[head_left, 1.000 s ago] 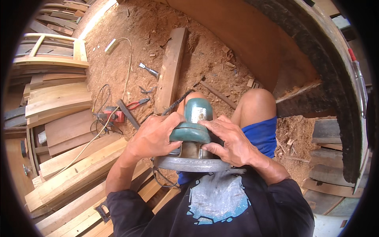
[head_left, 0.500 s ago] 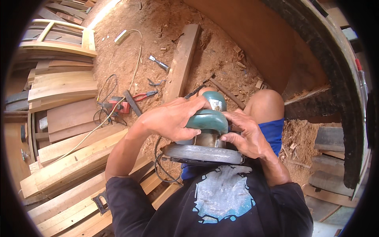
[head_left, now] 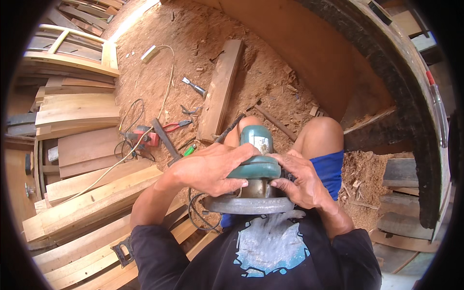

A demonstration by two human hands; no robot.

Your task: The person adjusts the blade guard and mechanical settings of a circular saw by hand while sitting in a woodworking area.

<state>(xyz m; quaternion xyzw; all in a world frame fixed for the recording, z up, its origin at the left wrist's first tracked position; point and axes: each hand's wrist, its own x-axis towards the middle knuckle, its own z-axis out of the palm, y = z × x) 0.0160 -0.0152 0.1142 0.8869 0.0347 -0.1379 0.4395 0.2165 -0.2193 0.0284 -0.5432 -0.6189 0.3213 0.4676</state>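
Note:
A green power tool that looks like a circular saw [head_left: 254, 170] is in my lap, its grey metal guard [head_left: 249, 206] edge-on towards my shirt and its rounded green motor housing pointing away from me. My left hand [head_left: 211, 169] is closed on the left part of the green handle, thumb below and fingers over the top. From the other side, my right hand [head_left: 302, 180] grips the handle's right end, its thumb against the metal body. Some of its fingers are hidden behind the tool. A black cable [head_left: 192, 205] loops beside the guard on the left.
Wooden boards [head_left: 92, 198] are stacked on my left. Ahead on the sawdust floor lie a brown plank [head_left: 221, 92], a chisel [head_left: 194, 87], red-handled pliers [head_left: 176, 126], a hammer [head_left: 165, 140] and a red power tool [head_left: 146, 136]. A dark curved wooden structure [head_left: 386, 72] rises on my right.
The tool has tilted a little, so the handle looks flatter and the guard thinner. Both hands keep their hold. A green-handled tool on the floor now shows beside my left hand.

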